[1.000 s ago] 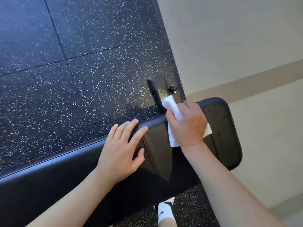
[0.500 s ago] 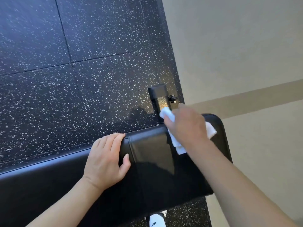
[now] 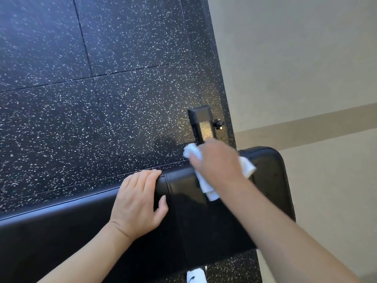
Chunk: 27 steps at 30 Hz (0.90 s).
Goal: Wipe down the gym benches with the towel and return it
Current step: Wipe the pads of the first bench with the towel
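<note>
The right hand (image 3: 218, 162) presses a crumpled white towel (image 3: 206, 185) against the far edge of the black padded bench (image 3: 269, 180), near its rounded end, with corners of the cloth sticking out on both sides of the hand. The hand is motion-blurred, so its grip cannot be made out for certain, though it seems to bunch the towel under the palm and fingers. The left hand (image 3: 138, 203) steadies the bench at the seam between its two pads, its fingers curled over the far edge and its thumb lying on the top surface. The bench stands on a speckled rubber floor (image 3: 102, 99), with a black frame post (image 3: 201, 121) just behind the towel and a beige wall (image 3: 295, 68) to the right. To do this step well, the cloth should stay flat under the palm rather than balled up, the strokes should overlap and run right round the rounded end and down the far edge, and the seam between the pads deserves a pass too. The bracing hand will have to move aside later so that the patch beneath it gets wiped.
</note>
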Each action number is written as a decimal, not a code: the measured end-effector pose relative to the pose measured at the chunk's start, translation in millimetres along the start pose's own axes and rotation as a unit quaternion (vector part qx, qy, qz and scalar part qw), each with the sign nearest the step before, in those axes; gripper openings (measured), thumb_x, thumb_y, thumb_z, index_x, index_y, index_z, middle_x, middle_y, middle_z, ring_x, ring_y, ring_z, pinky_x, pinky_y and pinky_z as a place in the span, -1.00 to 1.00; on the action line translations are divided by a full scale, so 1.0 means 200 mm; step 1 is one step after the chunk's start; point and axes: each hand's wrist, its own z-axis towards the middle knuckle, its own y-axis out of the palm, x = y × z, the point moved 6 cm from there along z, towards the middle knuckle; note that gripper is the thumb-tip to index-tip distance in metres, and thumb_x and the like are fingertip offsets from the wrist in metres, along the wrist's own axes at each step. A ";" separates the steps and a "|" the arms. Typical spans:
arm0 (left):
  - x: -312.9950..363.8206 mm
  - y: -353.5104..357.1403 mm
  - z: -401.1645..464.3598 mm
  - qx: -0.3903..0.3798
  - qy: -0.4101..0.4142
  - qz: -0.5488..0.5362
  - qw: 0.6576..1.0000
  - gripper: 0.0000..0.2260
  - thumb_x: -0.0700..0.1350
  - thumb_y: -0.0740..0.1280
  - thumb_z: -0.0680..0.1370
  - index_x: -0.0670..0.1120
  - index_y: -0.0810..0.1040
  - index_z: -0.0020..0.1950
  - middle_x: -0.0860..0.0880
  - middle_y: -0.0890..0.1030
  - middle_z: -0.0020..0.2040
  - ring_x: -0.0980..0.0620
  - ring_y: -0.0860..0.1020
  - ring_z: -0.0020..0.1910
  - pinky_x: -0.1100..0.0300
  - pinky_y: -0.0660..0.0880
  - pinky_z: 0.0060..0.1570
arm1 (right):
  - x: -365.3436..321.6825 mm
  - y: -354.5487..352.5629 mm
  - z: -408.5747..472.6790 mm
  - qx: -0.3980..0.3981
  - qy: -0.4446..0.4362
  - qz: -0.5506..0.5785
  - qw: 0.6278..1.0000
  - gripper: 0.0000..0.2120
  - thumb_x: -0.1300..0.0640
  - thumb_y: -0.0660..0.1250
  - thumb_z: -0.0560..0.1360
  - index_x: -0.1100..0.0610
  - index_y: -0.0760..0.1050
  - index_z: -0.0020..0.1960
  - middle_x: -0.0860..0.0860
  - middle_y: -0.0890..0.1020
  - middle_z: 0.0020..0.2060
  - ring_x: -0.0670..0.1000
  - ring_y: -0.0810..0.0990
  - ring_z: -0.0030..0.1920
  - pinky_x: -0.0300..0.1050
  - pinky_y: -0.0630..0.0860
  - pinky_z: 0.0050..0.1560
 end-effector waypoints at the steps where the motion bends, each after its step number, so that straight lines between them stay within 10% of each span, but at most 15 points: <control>1: 0.00 0.00 0.00 -0.004 -0.002 0.002 1.000 -0.44 0.07 0.30 0.48 -0.24 0.55 0.37 -0.17 0.61 0.24 -0.22 0.58 0.21 -0.08 0.45 0.29 | 0.11 -0.05 -0.02 0.027 0.016 -0.012 0.999 -0.65 -0.12 0.24 0.63 0.10 0.60 -0.13 -0.03 0.35 -0.23 0.19 0.56 -0.12 -0.01 0.27 -0.20; 7: 0.00 -0.01 0.00 -0.014 0.002 -0.003 1.000 -0.45 0.07 0.31 0.49 -0.24 0.54 0.37 -0.16 0.61 0.25 -0.20 0.58 0.20 -0.07 0.47 0.28 | 0.00 -0.08 -0.05 0.132 0.041 0.011 0.990 -0.68 -0.01 0.42 0.55 0.22 0.60 -0.24 0.06 0.41 -0.31 0.17 0.46 -0.32 -0.06 0.27 -0.27; 13: 0.00 -0.01 0.00 0.003 0.014 -0.022 1.000 -0.48 0.05 0.30 0.49 -0.24 0.52 0.34 -0.14 0.59 0.20 -0.18 0.55 0.15 -0.03 0.45 0.22 | -0.42 0.17 0.00 0.023 -0.101 0.004 0.995 -0.64 -0.11 0.20 0.68 0.13 0.61 -0.02 -0.01 0.33 -0.16 0.12 0.53 -0.07 0.00 0.25 -0.17; 20: 0.01 -0.01 -0.01 -0.023 -0.018 -0.006 1.000 -0.47 0.09 0.25 0.51 -0.18 0.51 0.38 -0.12 0.57 0.25 -0.20 0.56 0.19 -0.11 0.47 0.25 | -0.02 -0.03 -0.28 0.218 -0.088 0.053 0.970 -0.72 0.06 0.46 0.53 0.14 0.49 -0.27 0.04 0.39 -0.30 0.10 0.43 -0.34 -0.01 0.39 -0.42; 27: 0.18 -0.06 0.06 -0.073 -0.022 -0.019 0.997 -0.43 0.07 0.15 0.54 -0.15 0.44 0.50 -0.11 0.54 0.40 -0.18 0.50 0.38 -0.16 0.41 0.39 | 0.19 0.13 -0.62 0.201 -0.099 0.056 0.973 -0.82 0.13 0.52 0.43 0.12 0.53 -0.10 0.03 0.45 -0.22 0.05 0.43 -0.33 -0.04 0.47 -0.40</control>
